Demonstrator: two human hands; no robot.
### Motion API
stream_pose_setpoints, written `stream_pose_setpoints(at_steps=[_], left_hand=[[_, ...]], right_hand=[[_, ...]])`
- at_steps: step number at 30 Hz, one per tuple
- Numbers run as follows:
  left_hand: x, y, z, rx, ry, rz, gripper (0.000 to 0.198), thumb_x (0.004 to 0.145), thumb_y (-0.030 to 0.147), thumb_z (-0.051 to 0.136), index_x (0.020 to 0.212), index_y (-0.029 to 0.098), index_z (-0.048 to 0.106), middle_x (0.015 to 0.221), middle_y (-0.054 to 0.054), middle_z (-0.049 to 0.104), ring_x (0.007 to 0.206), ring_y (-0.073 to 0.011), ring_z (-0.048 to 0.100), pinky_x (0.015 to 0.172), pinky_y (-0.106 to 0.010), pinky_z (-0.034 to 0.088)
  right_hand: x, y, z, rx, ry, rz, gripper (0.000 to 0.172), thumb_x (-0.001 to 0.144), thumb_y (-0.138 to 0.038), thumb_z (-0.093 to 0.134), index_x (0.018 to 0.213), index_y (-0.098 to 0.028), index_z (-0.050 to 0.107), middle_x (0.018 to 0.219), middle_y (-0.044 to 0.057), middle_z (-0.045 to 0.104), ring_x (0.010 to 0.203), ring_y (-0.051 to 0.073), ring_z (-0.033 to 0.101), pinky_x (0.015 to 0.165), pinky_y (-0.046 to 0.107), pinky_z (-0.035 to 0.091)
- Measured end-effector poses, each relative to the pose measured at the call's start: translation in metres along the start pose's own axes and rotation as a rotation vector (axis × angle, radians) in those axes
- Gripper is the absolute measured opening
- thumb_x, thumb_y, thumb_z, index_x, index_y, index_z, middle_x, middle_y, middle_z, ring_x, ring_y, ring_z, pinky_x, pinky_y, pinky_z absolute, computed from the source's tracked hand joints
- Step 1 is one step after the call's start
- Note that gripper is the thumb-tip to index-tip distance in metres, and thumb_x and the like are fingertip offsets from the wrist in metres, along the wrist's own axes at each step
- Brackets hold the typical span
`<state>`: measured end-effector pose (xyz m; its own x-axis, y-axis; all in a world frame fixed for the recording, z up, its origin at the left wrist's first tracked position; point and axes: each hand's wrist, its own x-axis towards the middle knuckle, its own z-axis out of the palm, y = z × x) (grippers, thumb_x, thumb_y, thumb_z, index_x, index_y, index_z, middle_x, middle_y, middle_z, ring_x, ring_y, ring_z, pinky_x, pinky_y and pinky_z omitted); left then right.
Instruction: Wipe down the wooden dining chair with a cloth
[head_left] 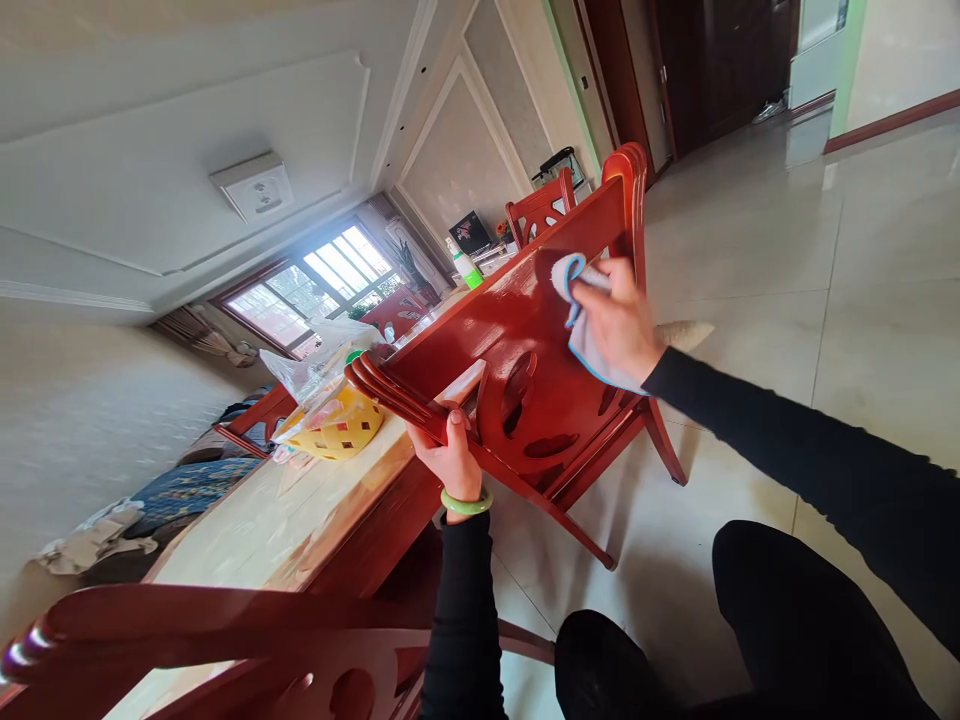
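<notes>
A glossy red-brown wooden chair point(517, 300) with a cut-out backrest stands tilted in the picture before me. My left hand point(450, 455), with a green bangle point(466, 502) at the wrist, is closed around the side post of its backrest, thumb on top. In my right hand point(619, 318) is a bunched pale cloth point(600, 365) with blue edging. That hand is at the upper back of the chair, and the cloth lies over or against the wood there. Part of the cloth is hidden behind my fingers.
Beside the chair runs a light-topped table point(247, 530) bearing a yellow basket point(341, 425) with plastic bags and a green-and-white bottle point(465, 265). Another red chair point(247, 640) is close at the lower left. Pale tiled floor point(750, 260) lies to the right.
</notes>
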<state>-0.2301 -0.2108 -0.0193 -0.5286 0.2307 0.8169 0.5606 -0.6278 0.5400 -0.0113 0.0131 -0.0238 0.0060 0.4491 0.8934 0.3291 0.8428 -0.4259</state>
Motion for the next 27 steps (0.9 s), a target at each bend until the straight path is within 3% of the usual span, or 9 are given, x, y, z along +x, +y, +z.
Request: stream_pose_setpoints(at_steps=[4, 10, 15, 20, 24, 27], left_hand=[[0.000, 0.000, 0.000, 0.016, 0.005, 0.005, 0.042, 0.087, 0.047, 0.090, 0.099, 0.024, 0.056, 0.077, 0.008, 0.062, 0.059, -0.0083, 0.052, 0.062, -0.026, 0.045], [0.000, -0.002, -0.001, 0.048, 0.007, 0.004, 0.042, 0.087, 0.048, 0.087, 0.096, 0.025, 0.054, 0.078, 0.008, 0.061, 0.059, -0.0083, 0.052, 0.061, -0.026, 0.045], [-0.001, -0.003, -0.002, 0.048, -0.007, -0.007, 0.039, 0.089, 0.047, 0.086, 0.100, 0.025, 0.056, 0.078, 0.008, 0.060, 0.059, -0.0088, 0.052, 0.061, -0.026, 0.045], [-0.001, -0.005, -0.005, 0.075, -0.007, -0.001, 0.038, 0.090, 0.048, 0.086, 0.100, 0.025, 0.057, 0.079, 0.007, 0.061, 0.060, -0.0089, 0.051, 0.062, -0.026, 0.045], [-0.001, -0.010, -0.008, 0.080, -0.008, -0.015, 0.039, 0.090, 0.049, 0.086, 0.104, 0.025, 0.058, 0.082, 0.006, 0.062, 0.062, -0.0093, 0.052, 0.063, -0.026, 0.046], [-0.001, -0.010, -0.008, 0.063, -0.010, -0.001, 0.038, 0.090, 0.048, 0.086, 0.104, 0.025, 0.059, 0.080, 0.007, 0.060, 0.063, -0.0093, 0.052, 0.063, -0.026, 0.046]], right_hand=[[0.012, 0.007, -0.005, -0.021, 0.163, 0.152, 0.054, 0.109, -0.023, 0.038, 0.154, -0.019, 0.068, 0.137, 0.018, 0.057, 0.127, 0.029, 0.064, 0.119, 0.049, 0.057], [0.009, -0.009, -0.010, -0.004, -0.055, 0.033, 0.047, 0.110, -0.025, 0.043, 0.149, -0.023, 0.071, 0.144, 0.017, 0.056, 0.133, 0.031, 0.064, 0.121, 0.048, 0.056], [0.023, -0.011, -0.009, -0.018, 0.137, 0.183, 0.054, 0.110, -0.023, 0.041, 0.158, -0.014, 0.064, 0.143, 0.022, 0.056, 0.131, 0.029, 0.062, 0.124, 0.049, 0.052], [0.015, -0.030, -0.004, -0.026, -0.046, 0.017, 0.047, 0.112, -0.028, 0.041, 0.150, -0.025, 0.069, 0.145, 0.016, 0.057, 0.135, 0.031, 0.064, 0.117, 0.050, 0.059], [0.031, -0.008, -0.012, -0.038, 0.059, 0.113, 0.051, 0.113, -0.027, 0.039, 0.157, -0.023, 0.065, 0.147, 0.017, 0.056, 0.142, 0.032, 0.061, 0.125, 0.051, 0.053], [0.030, -0.021, -0.010, -0.049, 0.107, 0.187, 0.055, 0.114, -0.023, 0.035, 0.162, -0.021, 0.059, 0.144, 0.019, 0.055, 0.137, 0.030, 0.062, 0.124, 0.049, 0.054]])
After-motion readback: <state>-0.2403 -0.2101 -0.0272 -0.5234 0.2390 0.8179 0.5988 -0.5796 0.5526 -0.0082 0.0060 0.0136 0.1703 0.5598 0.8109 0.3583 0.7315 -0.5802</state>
